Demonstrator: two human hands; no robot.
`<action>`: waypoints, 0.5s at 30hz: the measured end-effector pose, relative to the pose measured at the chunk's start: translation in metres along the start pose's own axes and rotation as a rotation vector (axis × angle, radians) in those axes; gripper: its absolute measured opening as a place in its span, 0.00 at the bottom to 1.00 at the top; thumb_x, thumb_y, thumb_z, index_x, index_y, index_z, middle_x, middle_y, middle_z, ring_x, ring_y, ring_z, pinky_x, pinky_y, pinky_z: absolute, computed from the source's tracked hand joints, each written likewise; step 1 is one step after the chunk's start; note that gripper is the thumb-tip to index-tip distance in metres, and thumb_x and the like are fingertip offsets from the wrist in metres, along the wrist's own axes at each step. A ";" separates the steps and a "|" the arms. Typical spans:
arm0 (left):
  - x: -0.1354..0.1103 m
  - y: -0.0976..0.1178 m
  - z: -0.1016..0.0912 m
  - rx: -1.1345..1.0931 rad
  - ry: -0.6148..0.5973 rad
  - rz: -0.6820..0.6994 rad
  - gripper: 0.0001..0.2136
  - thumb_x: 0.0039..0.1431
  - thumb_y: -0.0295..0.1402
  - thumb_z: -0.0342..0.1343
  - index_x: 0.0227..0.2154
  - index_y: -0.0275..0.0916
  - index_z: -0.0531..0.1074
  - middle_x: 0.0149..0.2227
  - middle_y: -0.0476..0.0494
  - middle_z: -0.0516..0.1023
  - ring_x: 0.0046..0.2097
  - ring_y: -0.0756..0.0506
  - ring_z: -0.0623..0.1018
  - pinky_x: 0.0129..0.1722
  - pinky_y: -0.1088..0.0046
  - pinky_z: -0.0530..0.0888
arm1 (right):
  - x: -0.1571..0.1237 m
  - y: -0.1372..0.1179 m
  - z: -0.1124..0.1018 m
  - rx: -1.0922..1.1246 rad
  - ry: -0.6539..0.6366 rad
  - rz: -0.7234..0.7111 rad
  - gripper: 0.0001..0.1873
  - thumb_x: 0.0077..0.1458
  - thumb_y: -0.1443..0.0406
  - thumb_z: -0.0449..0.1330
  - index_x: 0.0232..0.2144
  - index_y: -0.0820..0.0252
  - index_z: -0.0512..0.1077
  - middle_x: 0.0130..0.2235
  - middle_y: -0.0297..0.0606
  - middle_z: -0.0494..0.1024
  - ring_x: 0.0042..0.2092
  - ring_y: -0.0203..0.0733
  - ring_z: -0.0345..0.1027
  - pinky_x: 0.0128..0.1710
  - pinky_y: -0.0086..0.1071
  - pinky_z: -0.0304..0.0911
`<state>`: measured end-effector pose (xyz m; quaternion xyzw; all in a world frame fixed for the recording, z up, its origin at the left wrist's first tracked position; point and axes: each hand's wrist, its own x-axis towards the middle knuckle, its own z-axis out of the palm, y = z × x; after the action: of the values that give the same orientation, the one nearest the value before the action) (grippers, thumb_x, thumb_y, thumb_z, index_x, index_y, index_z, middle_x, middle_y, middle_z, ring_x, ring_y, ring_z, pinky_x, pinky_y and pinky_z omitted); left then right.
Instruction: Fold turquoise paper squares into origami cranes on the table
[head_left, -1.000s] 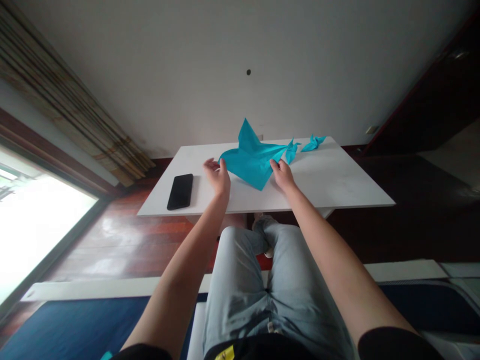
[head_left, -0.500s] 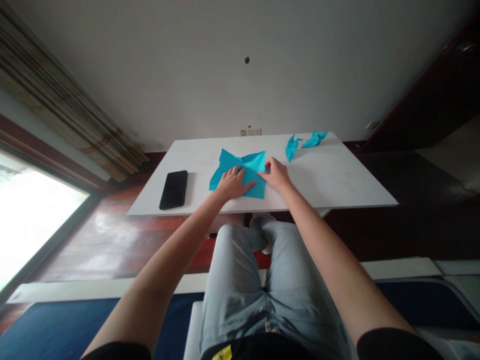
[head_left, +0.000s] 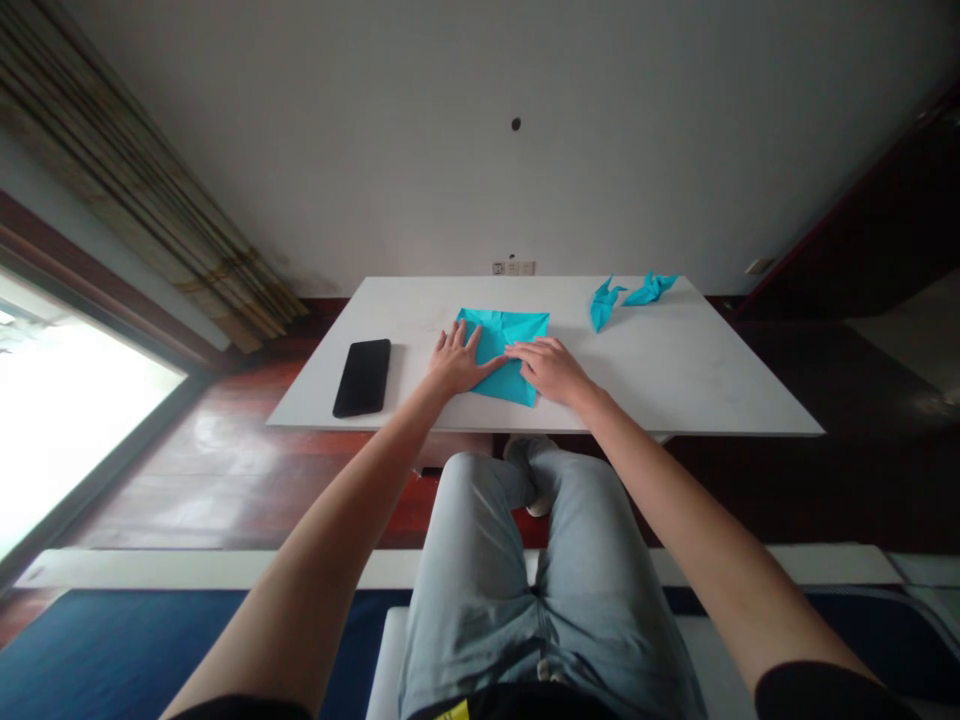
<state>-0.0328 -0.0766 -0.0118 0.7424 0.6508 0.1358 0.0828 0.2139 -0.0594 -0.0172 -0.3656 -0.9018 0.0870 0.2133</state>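
Observation:
A sheet of bright blue origami paper (head_left: 517, 325) with crease lines lies on the white table (head_left: 697, 380) in front of me. My left hand (head_left: 459, 362) rests flat on its left part, fingers spread and thumb stretched toward the middle. On the right side of the sheet my right hand (head_left: 551, 368) lies with its fingers extended leftward over the paper, their tips close to my left thumb. Both palms hide parts of the sheet. Neither hand grasps anything.
Two folded blue paper figures, a nearer paper bird (head_left: 604, 303) and a farther paper bird (head_left: 650, 289), sit at the back right. A black phone or tablet (head_left: 362, 378) lies on the left. Behind the table is a wall with power sockets (head_left: 514, 268).
The paper's raised left corners now lie flatter, and its outline is more square. My right hand has moved from the right edge onto the sheet. My left hand has spread out further left.

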 end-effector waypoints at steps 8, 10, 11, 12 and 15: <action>-0.001 0.000 0.000 -0.015 0.003 0.009 0.53 0.71 0.69 0.56 0.85 0.35 0.56 0.87 0.26 0.49 0.88 0.26 0.45 0.87 0.42 0.47 | 0.068 0.046 0.015 0.112 -0.339 0.003 0.33 0.73 0.57 0.58 0.76 0.50 0.76 0.80 0.37 0.69 0.82 0.58 0.63 0.83 0.55 0.61; -0.001 -0.001 0.001 -0.025 0.005 0.012 0.55 0.70 0.72 0.54 0.85 0.36 0.55 0.87 0.27 0.49 0.88 0.26 0.44 0.87 0.41 0.47 | 0.075 0.054 0.018 0.125 -0.337 -0.007 0.33 0.74 0.53 0.57 0.77 0.46 0.74 0.81 0.34 0.68 0.84 0.57 0.59 0.84 0.56 0.56; 0.000 -0.001 0.002 -0.030 0.004 0.007 0.57 0.69 0.73 0.53 0.85 0.35 0.54 0.87 0.27 0.49 0.88 0.26 0.44 0.87 0.42 0.47 | 0.075 0.056 0.020 0.107 -0.300 0.002 0.35 0.75 0.52 0.57 0.79 0.44 0.71 0.82 0.34 0.65 0.85 0.57 0.56 0.86 0.58 0.52; 0.000 -0.001 0.003 -0.035 0.004 -0.001 0.58 0.68 0.74 0.52 0.85 0.33 0.54 0.87 0.25 0.48 0.88 0.26 0.44 0.87 0.42 0.46 | 0.073 0.056 0.022 0.081 -0.250 0.020 0.36 0.75 0.49 0.56 0.80 0.45 0.68 0.84 0.35 0.62 0.85 0.58 0.53 0.86 0.60 0.48; -0.002 -0.004 0.005 -0.033 0.029 -0.051 0.61 0.70 0.74 0.48 0.85 0.22 0.50 0.86 0.18 0.46 0.88 0.24 0.44 0.87 0.43 0.44 | 0.063 0.054 0.024 0.019 -0.176 0.082 0.45 0.75 0.40 0.54 0.84 0.52 0.61 0.86 0.43 0.56 0.86 0.63 0.49 0.87 0.63 0.42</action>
<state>-0.0353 -0.0777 -0.0184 0.7220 0.6684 0.1552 0.0890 0.1962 0.0234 -0.0350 -0.3913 -0.9004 0.1358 0.1330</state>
